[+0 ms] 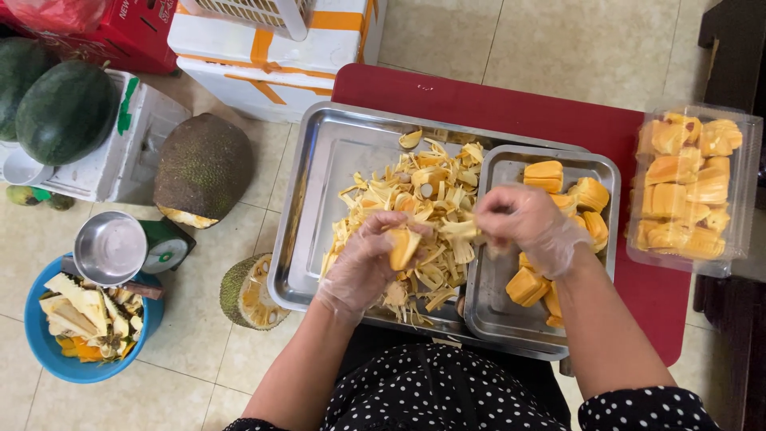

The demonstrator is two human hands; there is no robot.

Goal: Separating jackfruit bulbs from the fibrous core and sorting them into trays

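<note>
- Two steel trays: one large point(319, 183), one small point(499, 311)
- Two watermelons point(65, 112)
- One whole jackfruit point(203, 168), one cut piece point(247, 291)
- One clear box point(692, 191)
- One blue basin point(40, 351)
- Two gloved hands: left point(363, 267), right point(531, 227)

The red box point(132, 28) and the watermelons point(48, 100) are cut off by the upper left edge. The small tray point(499, 307) is partly covered by the right hand point(531, 231). The dark furniture point(738, 56) is cropped at the right.

Beige tiled floor point(495, 40) w/ low red table point(447, 100); dark furniture, maybe a chair point(738, 48), at right.
</note>
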